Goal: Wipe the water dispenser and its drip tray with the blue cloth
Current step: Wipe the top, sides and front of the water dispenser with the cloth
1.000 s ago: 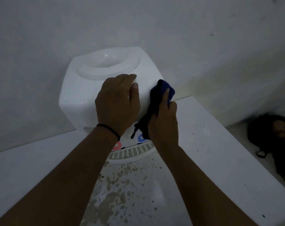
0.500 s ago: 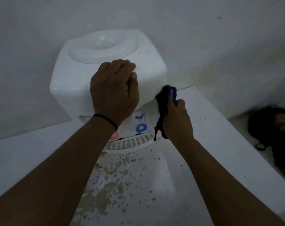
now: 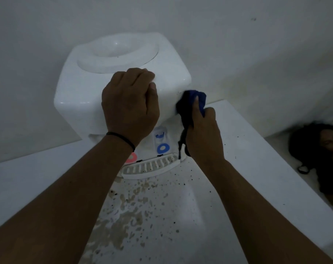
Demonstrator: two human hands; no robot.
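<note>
A white tabletop water dispenser (image 3: 82, 88) stands against the wall on a white counter (image 3: 257, 168). Its slotted drip tray (image 3: 152, 168) juts out at the bottom front, below a red tap ring (image 3: 132, 158) and a blue tap ring (image 3: 163, 147). My left hand (image 3: 129, 105) lies over the dispenser's top front edge with its fingers curled down onto it. My right hand (image 3: 201, 134) grips the bunched blue cloth (image 3: 192, 100) and presses it against the dispenser's front right corner. A tail of cloth hangs down beside the tray.
Brown stains and dark specks (image 3: 127, 216) cover the counter in front of the tray. The counter's right edge drops off to a lower floor, where a person (image 3: 321, 155) lies. A plain wall runs right behind the dispenser.
My right hand has slid the cloth from the dispenser's front face rightward round to its right corner. My left hand has stayed on the top edge. The camera has shifted a little.
</note>
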